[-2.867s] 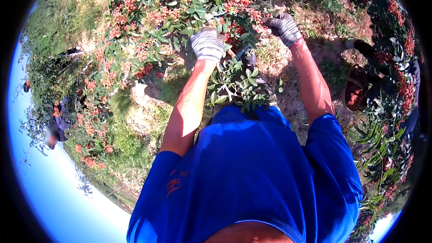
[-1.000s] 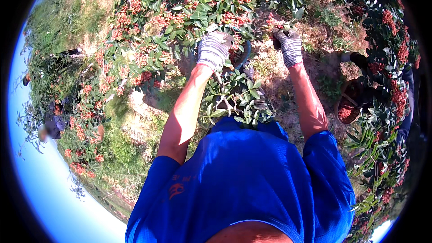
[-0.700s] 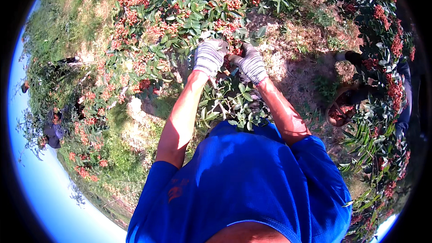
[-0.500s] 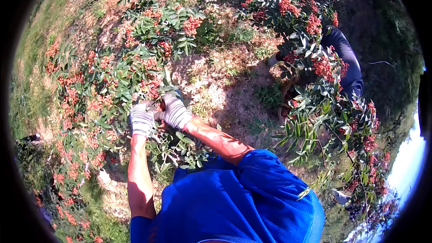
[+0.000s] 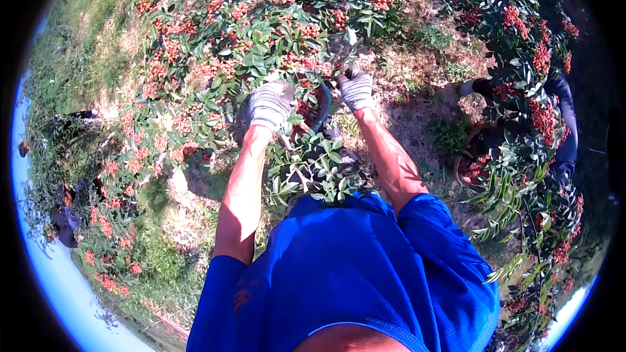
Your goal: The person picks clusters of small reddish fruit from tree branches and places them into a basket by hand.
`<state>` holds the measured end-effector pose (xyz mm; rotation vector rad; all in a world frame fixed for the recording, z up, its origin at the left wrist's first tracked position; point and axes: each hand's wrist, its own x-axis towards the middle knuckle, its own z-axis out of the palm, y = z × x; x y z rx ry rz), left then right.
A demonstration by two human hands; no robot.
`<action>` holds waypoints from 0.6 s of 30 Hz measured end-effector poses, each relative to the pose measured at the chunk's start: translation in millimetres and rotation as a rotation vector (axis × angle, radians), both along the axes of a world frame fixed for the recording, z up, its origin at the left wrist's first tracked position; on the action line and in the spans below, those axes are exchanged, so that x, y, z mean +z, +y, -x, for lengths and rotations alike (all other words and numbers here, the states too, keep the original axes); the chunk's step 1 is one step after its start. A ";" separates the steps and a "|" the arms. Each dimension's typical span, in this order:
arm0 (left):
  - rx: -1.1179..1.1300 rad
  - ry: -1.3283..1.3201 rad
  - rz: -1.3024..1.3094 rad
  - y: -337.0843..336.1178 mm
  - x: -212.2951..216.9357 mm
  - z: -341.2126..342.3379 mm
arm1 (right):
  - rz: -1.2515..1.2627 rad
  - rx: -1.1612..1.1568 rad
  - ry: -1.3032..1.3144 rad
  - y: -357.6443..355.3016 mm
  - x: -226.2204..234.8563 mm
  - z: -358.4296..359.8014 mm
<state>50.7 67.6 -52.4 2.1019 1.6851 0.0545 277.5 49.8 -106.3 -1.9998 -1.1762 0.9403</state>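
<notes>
My left hand (image 5: pixel 272 104), in a striped grey-and-white glove, is closed among the leaves of a bush with red berry clusters (image 5: pixel 215 68); its fingertips are partly hidden. My right hand (image 5: pixel 357 89), gloved alike, has its fingers curled in at the right edge of the same bush, beside a berry cluster (image 5: pixel 339 21). What either hand grips is too small to make out. Between and just below the hands stands a blue-rimmed container (image 5: pixel 325 107), with red berries (image 5: pixel 306 108) inside, partly covered by leaves.
Leafy twigs (image 5: pixel 306 169) rise close in front of my blue shirt. On the right is another berry bush (image 5: pixel 541 117), with a person's dark-trousered leg (image 5: pixel 565 117) behind it and a basket of berries (image 5: pixel 473 169) below. Another dark-clothed figure (image 5: pixel 65 218) appears at far left.
My hands, close together before, have moved apart, the right one farther to the right. The container of berries now shows between them. The whole view has shifted, with the bushes farther right and higher.
</notes>
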 end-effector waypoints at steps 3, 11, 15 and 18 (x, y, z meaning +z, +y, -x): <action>0.110 -0.125 0.019 -0.5 21.8 -0.8 | -0.116 0.064 0.119 -1.4 3.4 -11.2; -0.018 -0.343 -0.167 -2.2 59.7 -39.5 | -0.334 0.628 -0.115 -18.6 60.3 4.9; 0.097 -0.602 0.000 -0.3 53.5 -45.8 | -0.281 0.686 -0.230 -19.2 65.7 16.3; 0.329 -0.713 0.082 -3.7 48.9 -43.1 | -0.302 0.576 -0.115 -27.2 63.2 17.4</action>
